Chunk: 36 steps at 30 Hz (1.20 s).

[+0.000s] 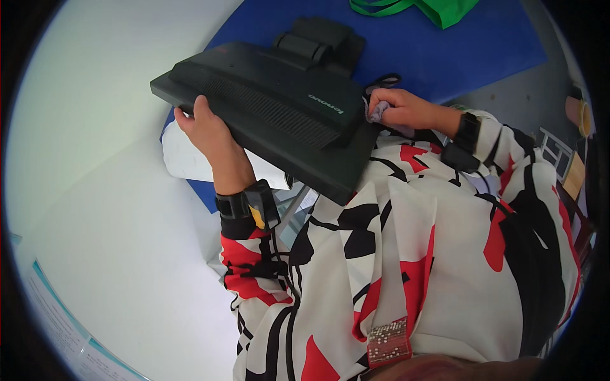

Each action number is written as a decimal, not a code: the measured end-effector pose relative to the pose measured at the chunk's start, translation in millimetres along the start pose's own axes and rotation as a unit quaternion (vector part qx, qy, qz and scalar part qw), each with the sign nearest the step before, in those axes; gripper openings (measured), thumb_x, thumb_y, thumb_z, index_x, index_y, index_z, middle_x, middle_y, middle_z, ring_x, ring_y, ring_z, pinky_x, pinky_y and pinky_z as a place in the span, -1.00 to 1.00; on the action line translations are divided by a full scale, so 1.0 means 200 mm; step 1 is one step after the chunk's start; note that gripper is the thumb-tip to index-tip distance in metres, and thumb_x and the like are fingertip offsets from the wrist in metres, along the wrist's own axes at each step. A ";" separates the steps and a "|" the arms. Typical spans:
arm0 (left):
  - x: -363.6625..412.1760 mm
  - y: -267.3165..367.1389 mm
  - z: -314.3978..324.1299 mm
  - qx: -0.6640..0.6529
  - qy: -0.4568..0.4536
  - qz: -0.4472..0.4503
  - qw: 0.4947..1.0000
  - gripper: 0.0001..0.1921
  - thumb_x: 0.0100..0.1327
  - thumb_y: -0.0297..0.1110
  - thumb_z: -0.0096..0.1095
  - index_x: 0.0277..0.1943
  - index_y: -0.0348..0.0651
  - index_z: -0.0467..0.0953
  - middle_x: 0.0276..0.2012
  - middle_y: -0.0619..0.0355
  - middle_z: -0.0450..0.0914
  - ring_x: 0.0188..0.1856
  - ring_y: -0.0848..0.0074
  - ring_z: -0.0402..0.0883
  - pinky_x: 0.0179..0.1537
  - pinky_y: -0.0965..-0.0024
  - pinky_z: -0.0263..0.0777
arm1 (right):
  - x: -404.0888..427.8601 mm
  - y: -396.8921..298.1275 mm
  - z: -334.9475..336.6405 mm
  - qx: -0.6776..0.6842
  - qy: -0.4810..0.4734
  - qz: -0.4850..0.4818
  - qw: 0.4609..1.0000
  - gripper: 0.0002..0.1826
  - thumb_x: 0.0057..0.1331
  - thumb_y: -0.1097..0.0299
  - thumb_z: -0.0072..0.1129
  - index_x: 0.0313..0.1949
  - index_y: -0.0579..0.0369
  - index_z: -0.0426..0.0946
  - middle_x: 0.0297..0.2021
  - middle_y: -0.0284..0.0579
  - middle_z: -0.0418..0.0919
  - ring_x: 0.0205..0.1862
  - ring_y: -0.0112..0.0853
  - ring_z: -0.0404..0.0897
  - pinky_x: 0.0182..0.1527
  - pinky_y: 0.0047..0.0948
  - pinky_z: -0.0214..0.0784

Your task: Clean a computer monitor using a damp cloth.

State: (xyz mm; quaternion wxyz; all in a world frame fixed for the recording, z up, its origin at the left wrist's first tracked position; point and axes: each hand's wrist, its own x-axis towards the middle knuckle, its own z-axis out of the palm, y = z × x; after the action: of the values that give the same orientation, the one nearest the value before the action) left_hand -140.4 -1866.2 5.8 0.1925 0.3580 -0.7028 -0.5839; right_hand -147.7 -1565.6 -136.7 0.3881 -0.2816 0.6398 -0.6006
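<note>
A black Lenovo monitor (267,102) is tilted before me, its vented back facing up. Its hinged stand (319,43) points away from me, over a blue surface. My left hand (205,126) grips the monitor's edge on the left, thumb on the casing and the other fingers partly hidden. At the monitor's right side, my right hand (402,109) is closed around a bunched grey-purple cloth (379,112), which is against or very near the casing. A dark looped cord or strap (388,80) shows just beyond that hand.
A blue covered surface (457,57) lies beyond the monitor, with a green bag (443,12) at its far edge. Under my left wrist is a white roll (190,152). A white wall (105,143) stands close on the left, with printed sheets (66,324) lower down. Cables run along my sleeves.
</note>
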 end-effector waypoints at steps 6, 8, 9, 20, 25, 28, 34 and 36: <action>-0.03 0.02 0.03 0.001 0.003 -0.012 1.000 -0.30 0.23 -0.34 0.03 0.35 -0.38 -0.07 0.15 -0.07 0.32 0.13 0.29 0.35 0.16 0.41 0.21 | 0.07 0.36 -0.14 -0.045 0.052 0.110 0.992 -0.74 0.17 0.31 0.01 -0.16 0.08 0.49 -0.22 -0.13 0.54 -0.16 -0.41 0.50 -0.04 -0.44 0.32; 0.01 0.00 0.03 0.039 0.039 0.042 0.998 -0.55 0.25 -0.35 0.02 0.15 -0.37 0.22 -0.05 -0.03 0.45 -0.10 0.35 0.51 -0.08 0.39 0.41 | 0.13 0.34 -0.21 -0.127 0.059 0.072 0.987 -0.69 0.20 0.30 -0.01 -0.05 0.03 0.49 -0.11 -0.13 0.53 -0.04 -0.39 0.48 0.05 -0.42 0.29; 0.00 0.00 0.03 0.044 0.042 0.043 0.997 -0.55 0.25 -0.35 0.02 0.15 -0.37 0.22 -0.05 -0.03 0.45 -0.10 0.35 0.51 -0.08 0.39 0.41 | 0.19 0.28 -0.21 -0.123 0.056 0.070 0.988 -0.69 0.20 0.30 -0.01 -0.05 0.03 0.49 -0.11 -0.13 0.53 -0.04 -0.39 0.48 0.05 -0.42 0.29; -0.03 0.04 0.05 0.036 0.015 0.005 0.999 -0.31 0.22 -0.35 0.03 0.34 -0.39 -0.05 0.18 -0.10 0.29 0.14 0.29 0.36 0.15 0.40 0.22 | 0.21 0.25 -0.11 0.094 0.050 0.065 0.992 -0.67 0.31 0.20 -0.05 -0.03 0.08 0.47 -0.11 -0.25 0.49 -0.13 -0.45 0.45 -0.11 -0.49 0.33; -0.05 0.06 -0.02 0.024 -0.008 -0.001 1.000 -0.35 0.24 -0.36 0.01 0.33 -0.39 -0.02 0.17 -0.08 0.30 0.13 0.30 0.37 0.15 0.40 0.22 | -0.01 -0.03 -0.24 0.107 -0.168 0.338 0.920 -0.67 0.15 0.26 0.04 -0.12 0.13 0.50 -0.37 -0.26 0.55 -0.34 -0.61 0.48 -0.46 -0.60 0.28; -0.09 0.11 -0.06 0.039 0.013 -0.002 0.999 -0.38 0.25 -0.37 0.00 0.31 -0.38 0.01 0.13 -0.05 0.33 0.09 0.33 0.39 0.12 0.41 0.24 | 0.09 -0.23 -0.30 0.067 -0.140 0.238 0.959 -0.74 0.22 0.22 0.02 -0.21 0.08 0.56 -0.36 -0.22 0.56 -0.31 -0.49 0.52 -0.26 -0.51 0.39; -0.11 0.10 -0.01 0.032 0.022 -0.004 0.999 -0.43 0.25 -0.38 -0.01 0.29 -0.37 0.07 0.07 0.00 0.38 0.03 0.38 0.40 0.08 0.43 0.24 | 0.57 0.03 -0.31 -0.015 0.099 -0.022 0.995 -0.59 0.27 0.26 -0.05 0.12 -0.06 0.41 -0.14 -0.11 0.51 -0.11 -0.36 0.48 -0.05 -0.38 0.32; -0.10 0.08 0.02 0.019 0.013 -0.012 1.000 -0.43 0.24 -0.38 -0.01 0.28 -0.37 0.08 0.08 0.00 0.38 0.03 0.37 0.40 0.09 0.43 0.23 | 0.66 0.21 -0.32 -0.124 0.084 -0.055 0.987 -0.60 0.27 0.32 -0.08 0.12 -0.05 0.40 -0.17 -0.10 0.50 -0.14 -0.35 0.47 -0.07 -0.37 0.32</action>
State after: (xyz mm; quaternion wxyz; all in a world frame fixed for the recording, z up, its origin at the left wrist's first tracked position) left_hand -134.0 -1848.3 23.1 0.1877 0.3773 -0.7070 -0.5679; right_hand -268.2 -1635.2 -201.4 0.2613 -0.3112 0.7233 -0.5583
